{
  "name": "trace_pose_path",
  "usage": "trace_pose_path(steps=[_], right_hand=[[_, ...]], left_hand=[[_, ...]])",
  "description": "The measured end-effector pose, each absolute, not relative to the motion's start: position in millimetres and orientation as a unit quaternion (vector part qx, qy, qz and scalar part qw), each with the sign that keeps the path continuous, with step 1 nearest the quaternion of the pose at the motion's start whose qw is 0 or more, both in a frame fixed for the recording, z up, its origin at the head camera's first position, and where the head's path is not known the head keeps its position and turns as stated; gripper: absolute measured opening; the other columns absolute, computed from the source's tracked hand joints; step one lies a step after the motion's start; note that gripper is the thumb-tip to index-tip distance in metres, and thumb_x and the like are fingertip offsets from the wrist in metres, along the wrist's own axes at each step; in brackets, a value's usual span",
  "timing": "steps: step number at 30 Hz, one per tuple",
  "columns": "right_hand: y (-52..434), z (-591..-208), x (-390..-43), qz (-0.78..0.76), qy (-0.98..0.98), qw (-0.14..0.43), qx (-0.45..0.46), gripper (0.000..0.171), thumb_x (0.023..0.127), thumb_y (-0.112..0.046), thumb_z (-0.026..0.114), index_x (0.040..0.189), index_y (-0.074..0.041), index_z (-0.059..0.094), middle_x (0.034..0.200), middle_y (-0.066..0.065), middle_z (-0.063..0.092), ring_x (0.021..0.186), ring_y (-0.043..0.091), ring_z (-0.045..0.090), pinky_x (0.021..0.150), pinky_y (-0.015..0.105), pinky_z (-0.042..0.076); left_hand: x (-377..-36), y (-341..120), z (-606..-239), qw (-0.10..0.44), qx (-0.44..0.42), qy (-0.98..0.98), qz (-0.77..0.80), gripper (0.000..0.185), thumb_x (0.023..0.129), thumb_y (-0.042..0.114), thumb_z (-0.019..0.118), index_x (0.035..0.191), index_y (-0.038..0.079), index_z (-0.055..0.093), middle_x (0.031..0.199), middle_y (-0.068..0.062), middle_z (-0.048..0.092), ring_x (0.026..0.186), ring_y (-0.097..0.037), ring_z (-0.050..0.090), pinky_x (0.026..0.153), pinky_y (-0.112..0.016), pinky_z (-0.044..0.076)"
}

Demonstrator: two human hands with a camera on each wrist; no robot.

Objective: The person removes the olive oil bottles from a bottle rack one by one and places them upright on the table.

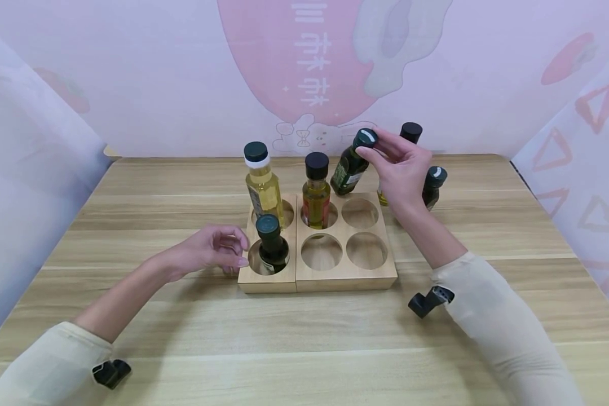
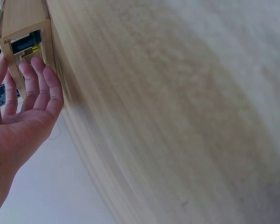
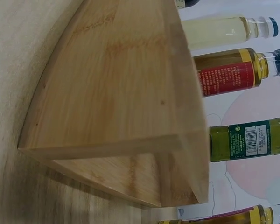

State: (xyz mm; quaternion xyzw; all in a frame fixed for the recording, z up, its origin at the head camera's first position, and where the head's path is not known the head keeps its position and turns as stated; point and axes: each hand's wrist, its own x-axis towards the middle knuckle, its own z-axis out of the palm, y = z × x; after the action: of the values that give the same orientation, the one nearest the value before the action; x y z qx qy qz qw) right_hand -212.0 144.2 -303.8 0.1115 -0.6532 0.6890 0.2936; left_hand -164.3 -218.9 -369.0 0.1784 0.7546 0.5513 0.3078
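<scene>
My right hand (image 1: 403, 169) pinches the cap of a dark green glass bottle (image 1: 349, 169), which leans a little at the back edge of the wooden rack (image 1: 346, 283). The right wrist view shows this green bottle (image 3: 247, 140) with its barcode label; its base is hidden there behind the rack. My left hand (image 1: 208, 252), its fingers loosely bent, is beside the rack's left end and holds nothing. Nearest to it, a dark bottle (image 1: 272, 248) with a green cap stands in the front left hole. In the left wrist view, the left hand (image 2: 28, 107) overlaps the rack's open end.
A pale yellow oil bottle (image 1: 265, 194) stands in the back left hole. Beside it is an amber bottle (image 1: 316, 197) with a red label. Behind my right hand are a black-capped bottle (image 1: 411, 132) and a small dark bottle (image 1: 433, 189), both partly hidden. A printed cloth backs the table.
</scene>
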Motion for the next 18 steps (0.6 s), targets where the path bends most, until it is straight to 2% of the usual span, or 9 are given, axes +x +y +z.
trace_pose_path(steps=[7, 18], right_hand=[[144, -306, -217, 0.694, -0.654, 0.286, 0.095, 0.039, 0.080, 0.010, 0.084, 0.118, 0.008, 0.073, 0.109, 0.017, 0.076, 0.094, 0.010, 0.075, 0.090, 0.030, 0.060], [141, -310, -226, 0.706, -0.647, 0.277, 0.079, 0.042, 0.079, 0.011, 0.084, 0.119, 0.009, 0.072, 0.112, 0.020, 0.075, 0.094, 0.008, 0.075, 0.091, 0.029, 0.059]], left_hand=[[-164, -219, -370, 0.309, 0.181, 0.751, 0.555, 0.025, 0.090, 0.004, 0.079, 0.105, 0.001, 0.059, 0.088, -0.006, 0.063, 0.077, -0.020, 0.062, 0.068, -0.033, 0.058], [-164, -219, -369, 0.313, 0.183, 0.746, 0.558, 0.025, 0.091, 0.004, 0.078, 0.105, 0.001, 0.059, 0.088, -0.005, 0.063, 0.077, -0.019, 0.062, 0.069, -0.033, 0.059]])
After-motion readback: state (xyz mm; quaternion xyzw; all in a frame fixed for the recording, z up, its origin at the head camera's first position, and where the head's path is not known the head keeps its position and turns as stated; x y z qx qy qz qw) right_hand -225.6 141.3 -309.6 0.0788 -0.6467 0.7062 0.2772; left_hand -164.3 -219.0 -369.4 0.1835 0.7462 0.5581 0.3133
